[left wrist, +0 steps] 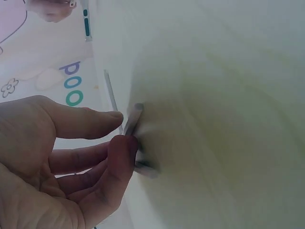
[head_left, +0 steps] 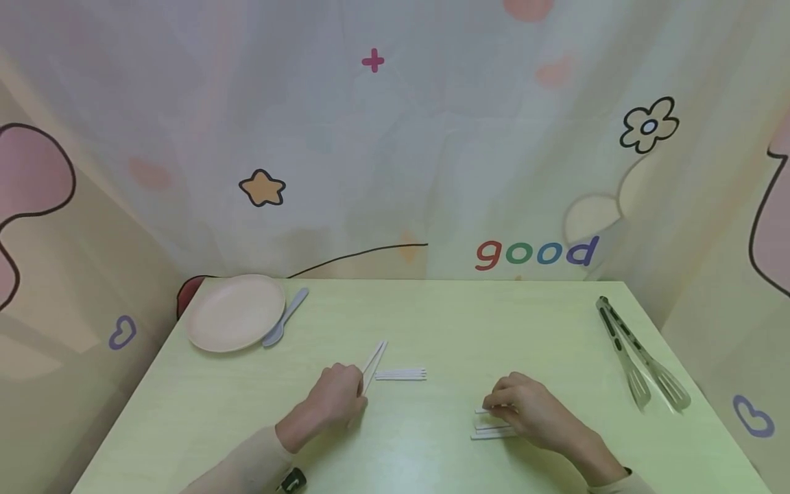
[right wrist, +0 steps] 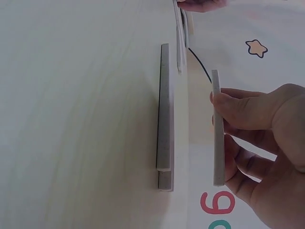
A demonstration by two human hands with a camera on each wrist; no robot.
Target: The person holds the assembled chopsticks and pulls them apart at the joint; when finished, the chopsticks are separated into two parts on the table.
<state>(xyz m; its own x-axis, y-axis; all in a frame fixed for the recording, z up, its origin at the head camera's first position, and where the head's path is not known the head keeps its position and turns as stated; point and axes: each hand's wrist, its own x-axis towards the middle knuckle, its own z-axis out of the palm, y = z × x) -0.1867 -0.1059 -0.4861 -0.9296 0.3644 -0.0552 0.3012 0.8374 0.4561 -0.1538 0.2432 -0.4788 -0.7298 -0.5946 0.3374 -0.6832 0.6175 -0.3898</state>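
In the head view my left hand point(head_left: 336, 396) is left of the table's middle, with two thin white sticks point(head_left: 380, 351) splayed beyond its fingertips. In the left wrist view its thumb and fingers pinch a stick point(left wrist: 134, 117), blurred there. Just right of that hand several white sticks point(head_left: 401, 374) lie side by side. Further right, my right hand point(head_left: 535, 412) pinches one white stick point(right wrist: 218, 138) between thumb and fingers, held off the table in the right wrist view. Below that hand more white sticks point(right wrist: 164, 109) lie on the table, partly covered by it in the head view.
A pale round plate point(head_left: 236, 312) stands at the table's back left, a grey-blue spoon point(head_left: 286, 317) against its right side. Metal tongs point(head_left: 642, 357) with dark grips lie along the right edge. A printed curtain point(head_left: 395, 151) hangs behind the table point(head_left: 444, 322).
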